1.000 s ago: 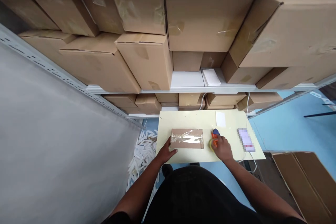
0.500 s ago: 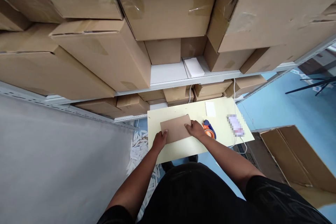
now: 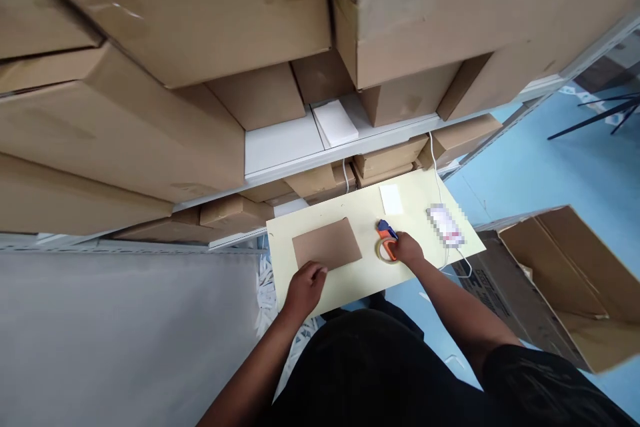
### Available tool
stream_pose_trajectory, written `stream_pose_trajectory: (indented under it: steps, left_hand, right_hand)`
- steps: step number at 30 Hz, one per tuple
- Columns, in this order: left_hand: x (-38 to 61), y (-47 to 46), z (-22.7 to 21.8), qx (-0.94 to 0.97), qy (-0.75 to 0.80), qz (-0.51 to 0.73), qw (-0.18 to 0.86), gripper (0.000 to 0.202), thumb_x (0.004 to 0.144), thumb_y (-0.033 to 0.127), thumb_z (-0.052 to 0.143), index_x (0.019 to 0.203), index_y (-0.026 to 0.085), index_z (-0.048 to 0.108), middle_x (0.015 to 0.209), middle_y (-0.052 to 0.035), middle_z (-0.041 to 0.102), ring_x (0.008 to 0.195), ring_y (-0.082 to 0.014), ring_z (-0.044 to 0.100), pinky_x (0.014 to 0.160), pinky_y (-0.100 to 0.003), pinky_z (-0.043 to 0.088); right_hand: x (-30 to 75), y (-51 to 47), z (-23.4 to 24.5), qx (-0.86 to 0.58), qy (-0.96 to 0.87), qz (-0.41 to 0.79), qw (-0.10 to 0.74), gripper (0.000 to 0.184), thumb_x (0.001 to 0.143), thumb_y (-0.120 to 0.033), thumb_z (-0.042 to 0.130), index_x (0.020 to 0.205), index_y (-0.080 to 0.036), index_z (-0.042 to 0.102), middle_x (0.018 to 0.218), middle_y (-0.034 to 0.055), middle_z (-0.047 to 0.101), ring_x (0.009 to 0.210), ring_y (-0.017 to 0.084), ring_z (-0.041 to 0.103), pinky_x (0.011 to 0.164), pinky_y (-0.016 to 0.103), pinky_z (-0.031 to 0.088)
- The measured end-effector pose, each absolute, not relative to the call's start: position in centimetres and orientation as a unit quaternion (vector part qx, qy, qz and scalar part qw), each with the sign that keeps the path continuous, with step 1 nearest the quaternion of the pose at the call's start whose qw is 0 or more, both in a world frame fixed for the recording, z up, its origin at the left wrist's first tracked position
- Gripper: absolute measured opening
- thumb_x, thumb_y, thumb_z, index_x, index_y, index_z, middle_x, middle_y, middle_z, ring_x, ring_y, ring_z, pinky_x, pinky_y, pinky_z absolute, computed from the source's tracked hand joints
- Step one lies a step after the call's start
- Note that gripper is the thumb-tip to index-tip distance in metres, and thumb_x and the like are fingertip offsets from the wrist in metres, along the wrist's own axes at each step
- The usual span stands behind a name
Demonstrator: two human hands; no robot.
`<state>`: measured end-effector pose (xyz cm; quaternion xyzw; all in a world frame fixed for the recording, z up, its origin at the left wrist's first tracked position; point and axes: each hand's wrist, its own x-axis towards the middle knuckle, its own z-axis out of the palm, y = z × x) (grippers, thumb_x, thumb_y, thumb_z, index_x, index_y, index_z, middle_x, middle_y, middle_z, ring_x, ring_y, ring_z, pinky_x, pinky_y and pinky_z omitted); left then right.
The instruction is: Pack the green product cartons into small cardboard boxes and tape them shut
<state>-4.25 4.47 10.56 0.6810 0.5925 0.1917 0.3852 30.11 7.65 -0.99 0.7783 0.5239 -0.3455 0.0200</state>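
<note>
A small flat brown cardboard parcel [image 3: 327, 244] lies on a pale yellow table [image 3: 350, 280], plain side up. My left hand [image 3: 305, 287] rests with curled fingers at the parcel's near left corner, touching its edge. My right hand [image 3: 407, 250] is closed on an orange and blue tape dispenser [image 3: 386, 245] holding a roll of clear tape, just right of the parcel.
A white card [image 3: 391, 199] and a phone [image 3: 445, 227] on a white cable lie at the table's far right. Metal shelving [image 3: 280, 160] packed with cardboard boxes rises right behind. An open carton [image 3: 555, 280] sits on the blue floor at right. White scraps [image 3: 263, 280] litter the floor at left.
The parcel was turned over, so its taped face went down. My right hand left the parcel and took hold of the tape dispenser again. The camera swung closer to the shelves.
</note>
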Motion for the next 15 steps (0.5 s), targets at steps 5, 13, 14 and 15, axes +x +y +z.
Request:
stream_pose_trajectory:
  steps: [5,13,14,15]
  left_hand:
    - [5.1,11.1,11.2,0.568,0.595,0.109,0.558,0.042,0.096,0.058,0.046,0.084,0.02,0.061,0.081,-0.0044,0.069,0.073,-0.0176,0.066,0.066,-0.029,0.048]
    - [11.8,11.9,8.2,0.428,0.552,0.085,0.71,0.032,0.089,0.05,0.055,0.082,0.019,0.058,0.069,-0.0008,0.062,0.056,-0.0116,0.056,0.051,-0.023,0.039]
    - [11.8,11.4,7.9,0.429,0.553,0.094,0.708,0.029,0.089,0.047,0.054,0.081,0.019,0.057,0.067,0.0005,0.061,0.055,-0.0111,0.055,0.051,-0.023,0.038]
    - [11.7,11.0,7.6,0.434,0.555,0.1,0.702,0.026,0.089,0.045,0.053,0.081,0.02,0.056,0.065,0.0017,0.059,0.054,-0.0108,0.053,0.051,-0.023,0.038]
  right_hand:
    - [30.5,5.4,0.1,0.746,0.598,-0.254,-0.148,0.046,0.093,-0.026,0.049,0.138,-0.016,0.053,0.132,0.015,0.064,0.116,0.028,0.063,0.098,0.039,0.05]
    - [29.7,0.3,2.4,0.701,0.625,-0.217,-0.264,0.063,0.089,-0.02,0.053,0.15,-0.018,0.041,0.132,0.0165,0.06,0.118,0.031,0.059,0.103,0.051,0.051]
    - [29.5,0.2,2.6,0.702,0.612,-0.238,-0.276,0.064,0.087,-0.019,0.054,0.149,-0.018,0.041,0.13,0.0159,0.059,0.117,0.031,0.059,0.103,0.051,0.051]
    - [29.4,0.2,2.8,0.702,0.595,-0.264,-0.289,0.065,0.085,-0.019,0.056,0.148,-0.019,0.041,0.129,0.0148,0.059,0.116,0.03,0.059,0.103,0.049,0.051]
